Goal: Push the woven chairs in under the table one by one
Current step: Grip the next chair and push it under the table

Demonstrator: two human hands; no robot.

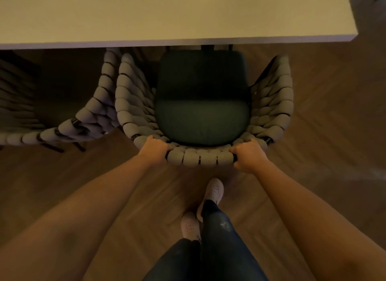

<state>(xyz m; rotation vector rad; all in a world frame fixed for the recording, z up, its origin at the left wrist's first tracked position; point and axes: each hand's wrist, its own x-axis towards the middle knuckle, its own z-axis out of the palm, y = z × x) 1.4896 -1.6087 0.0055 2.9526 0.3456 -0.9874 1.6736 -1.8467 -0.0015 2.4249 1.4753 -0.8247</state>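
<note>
The woven chair (200,157) is seen from above, set squarely against the near edge of the worktop (167,15), towards that edge's right end. The front of its dark seat cushion (202,105) lies just at the edge. The rest of the seat, both woven arms and the curved back are out from under the worktop. The top rail of the back, on the side farthest from the worktop, is gripped at two places. The left hand (155,149) is curled round the rail at its left bend, with the fingers wrapped over the woven cord. The right hand (248,155) is clenched round the rail at its right bend, with the thumb on the near face of the rail. Both forearms are stretched out towards the worktop.

A second woven chair (92,113) is placed further left along the same worktop edge, just beside the first. Whether their arms touch cannot be told. Its seat is lost in shadow.

A wooden floor (323,134) is seen on the near side of the worktop and beyond its right end. On it, behind the gripped chair's back and away from the worktop, two pale perforated shoes (213,191) and dark trousers (221,239) are seen. One foot is set closer to the worktop than the other.
</note>
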